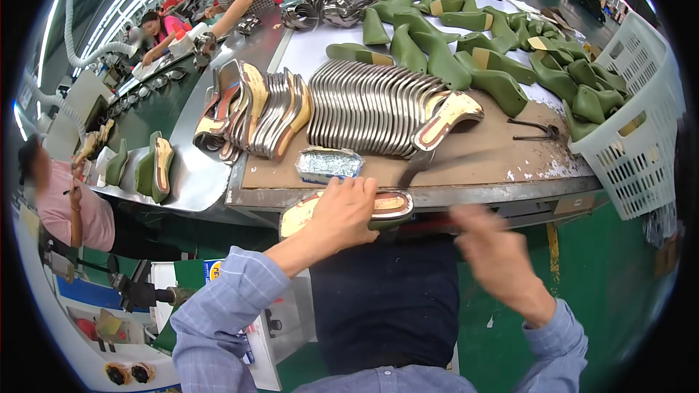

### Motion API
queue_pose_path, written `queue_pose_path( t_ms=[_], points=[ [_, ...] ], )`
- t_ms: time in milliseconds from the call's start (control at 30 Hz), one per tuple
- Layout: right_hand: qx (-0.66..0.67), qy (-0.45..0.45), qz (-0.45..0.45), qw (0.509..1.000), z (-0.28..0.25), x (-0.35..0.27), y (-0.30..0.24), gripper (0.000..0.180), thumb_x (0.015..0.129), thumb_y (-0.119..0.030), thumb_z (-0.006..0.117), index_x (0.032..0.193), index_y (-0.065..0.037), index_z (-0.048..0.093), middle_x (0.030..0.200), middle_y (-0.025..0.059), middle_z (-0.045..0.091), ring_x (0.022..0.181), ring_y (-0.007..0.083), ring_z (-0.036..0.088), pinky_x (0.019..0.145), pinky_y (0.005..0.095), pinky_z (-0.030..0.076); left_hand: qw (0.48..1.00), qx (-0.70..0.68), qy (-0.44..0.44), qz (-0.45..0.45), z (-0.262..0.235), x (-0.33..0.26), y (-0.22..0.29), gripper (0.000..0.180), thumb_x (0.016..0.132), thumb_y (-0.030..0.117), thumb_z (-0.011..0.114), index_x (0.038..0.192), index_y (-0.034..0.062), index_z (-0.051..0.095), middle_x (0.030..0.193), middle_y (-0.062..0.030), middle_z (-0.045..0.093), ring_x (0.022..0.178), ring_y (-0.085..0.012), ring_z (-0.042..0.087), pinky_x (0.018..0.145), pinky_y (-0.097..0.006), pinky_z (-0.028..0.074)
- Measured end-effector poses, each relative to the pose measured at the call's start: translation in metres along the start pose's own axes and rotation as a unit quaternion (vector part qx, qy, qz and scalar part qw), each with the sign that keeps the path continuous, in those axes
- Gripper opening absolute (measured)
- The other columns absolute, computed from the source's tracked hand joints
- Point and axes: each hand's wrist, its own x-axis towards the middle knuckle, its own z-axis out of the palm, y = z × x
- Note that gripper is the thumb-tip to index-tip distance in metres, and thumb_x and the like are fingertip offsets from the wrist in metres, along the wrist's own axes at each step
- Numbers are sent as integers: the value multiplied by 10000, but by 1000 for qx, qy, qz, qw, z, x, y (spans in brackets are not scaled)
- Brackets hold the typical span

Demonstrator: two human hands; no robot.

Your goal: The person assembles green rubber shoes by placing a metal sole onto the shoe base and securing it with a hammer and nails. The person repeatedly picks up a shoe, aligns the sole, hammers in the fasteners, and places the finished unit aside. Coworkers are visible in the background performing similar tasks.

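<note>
Several people (pixel 69 204) at far left along a steel conveyor bench (pixel 191 175), green shoe lasts (pixel 154 167) standing on its near end. Just right of those, leaning stack of metallic insoles (pixel 255 113) on the bench edge, then a longer fanned row of silver insoles (pixel 371 109) on the brown work board (pixel 480 153). Small foil-lined tray (pixel 329 164) near the board's front edge, between the two stacks. Left hand (pixel 342 212) clamped over a shoe last with insole (pixel 364 211), fingers wrapped across the top, last held against the table's near edge, sole side up, tan insole with dark rim showing either side of the hand. Blue checked sleeve (pixel 226 298) running down-left from that hand. Dark hammer-like tool (pixel 419 167) blurred just above the last, handle streaking right toward the right hand (pixel 495 255). Right hand motion-blurred, low and right of the last, apart from it; cannot tell whether clenched on the tool handle or loose. Further right, pincers (pixel 535 129) lying on the board, white glue smears beside them. Heap of green lasts (pixel 466 51) across the far right of the table, spilling toward a white plastic basket (pixel 641 138) at the right edge, more green lasts inside. Two more people at the far side.
</note>
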Motion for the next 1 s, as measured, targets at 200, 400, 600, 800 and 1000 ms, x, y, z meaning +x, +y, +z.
queue_pose_path(
  t_ms=[200, 400, 600, 800, 1000],
  points=[
    [192, -16, 73, 978, -7, 14, -13, 491, 923, -31, 663, 1394, -58, 526, 1144, 224, 687, 862, 339, 716, 750, 377, 578, 999, 25, 20, -13, 3, -6, -1, 646, 621, 441, 843, 993, 34, 507, 855, -114, 605, 850, -273, 614, 769, -391, 440],
    [132, -179, 105, 969, 11, -6, -6, 482, 914, -91, 691, 1380, -111, 565, 1103, 205, 700, 909, 357, 707, 770, 416, 584, 999, 12, -24, -20, 0, -1, 4, 670, 629, 442, 848, 1049, 33, 525, 905, -123, 634, 904, -282, 638, 790, -387, 454],
    [-100, -55, 131, 985, 12, -2, 63, 457, 908, -97, 653, 1353, -189, 601, 907, 194, 696, 795, 383, 673, 694, 472, 541, 997, -45, -63, -2, 1, -6, -12, 745, 634, 390, 826, 1235, 62, 533, 956, -148, 687, 865, -332, 691, 691, -453, 526],
    [-325, -52, 122, 936, 14, -43, 160, 299, 925, -103, 634, 1223, -105, 653, 1090, 144, 639, 992, 375, 616, 840, 464, 489, 856, -337, 287, -269, -104, -58, -102, 751, 635, 400, 863, 1210, 36, 545, 1030, -135, 690, 907, -283, 680, 822, -391, 553],
    [91, 16, 219, 971, 91, 28, 121, 361, 1001, -286, 578, 1087, 53, 666, 931, 214, 701, 864, 324, 660, 821, 399, 510, 621, -227, 618, -426, -14, -218, -244, 492, 809, 158, 845, 1194, -44, 616, 1120, -112, 677, 973, -185, 635, 879, -331, 511]
  ],
)
